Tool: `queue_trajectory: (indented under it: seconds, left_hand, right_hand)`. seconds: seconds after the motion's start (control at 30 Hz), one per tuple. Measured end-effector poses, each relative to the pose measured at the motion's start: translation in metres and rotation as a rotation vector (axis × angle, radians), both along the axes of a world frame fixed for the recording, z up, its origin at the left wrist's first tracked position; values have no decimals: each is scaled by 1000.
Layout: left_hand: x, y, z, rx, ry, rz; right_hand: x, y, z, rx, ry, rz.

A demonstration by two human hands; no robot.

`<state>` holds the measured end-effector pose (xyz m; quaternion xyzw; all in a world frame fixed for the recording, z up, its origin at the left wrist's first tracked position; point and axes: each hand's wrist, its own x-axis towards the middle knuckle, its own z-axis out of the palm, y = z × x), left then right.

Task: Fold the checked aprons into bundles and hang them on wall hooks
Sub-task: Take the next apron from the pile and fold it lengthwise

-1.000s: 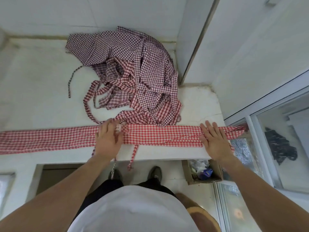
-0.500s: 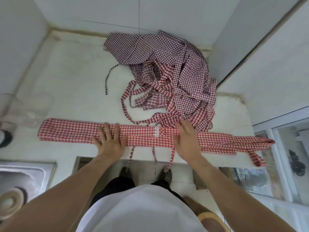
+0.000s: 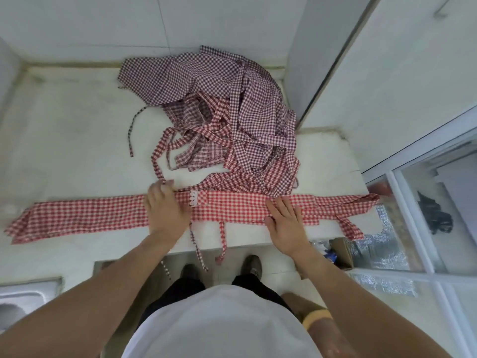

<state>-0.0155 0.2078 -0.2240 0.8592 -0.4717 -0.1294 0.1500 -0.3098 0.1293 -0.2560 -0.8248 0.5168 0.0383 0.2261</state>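
Here, head view, looking down: one red-and-white checked apron, folded lengthwise into a long narrow strip, lying flat along the near edge of the pale counter, its left end close to the left border of the view and its right end reaching the counter's right edge; a small white lace trim showing on the strip between the two hands; several thin ties hanging from the strip over the counter's front edge; left hand laid palm-down on the strip left of the trim, fingers straight and spread, grasping nothing; right hand laid palm-down on the strip further right, fingers likewise flat and released, pressing the cloth; behind the strip and touching its far edge, a loose heap of checked aprons, red and darker purple checks tangled together, straps trailing onto the counter to the left; counter set in a corner of white tiled walls; part of a metal sink at the lower left; a cardboard box on the floor below the counter's right end, contents unclear; a glazed frame with white bars at the right; the person's white top, dark trousers and two dark shoes at the bottom centre.
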Motion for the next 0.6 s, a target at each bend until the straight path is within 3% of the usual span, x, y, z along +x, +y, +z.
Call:
queue_trajectory:
  seconds: [0.07,0.2,0.3,0.37,0.5,0.6]
  left_hand:
    - [-56,-20,7,-201,19,-229]
    - [-166,-57,15,-241,202,-589]
    - [-215,-75,10,-200,243,-743]
    - [-246,-88,5,-145,237,-805]
    - [-291,-111,-3,-7,168,-854]
    - [-307,-122,-9,137,74,-900]
  right_hand:
    - [-3,-7,5,59,-112,5]
    - [-52,-23,20,-68,-381,-55]
    - [-100,-32,32,-242,-357,-208]
    - [-140,-36,32,-227,-284,-307]
    - [-199,-39,21,-89,-172,-215]
    - [-216,-43,13,-112,-184,-95]
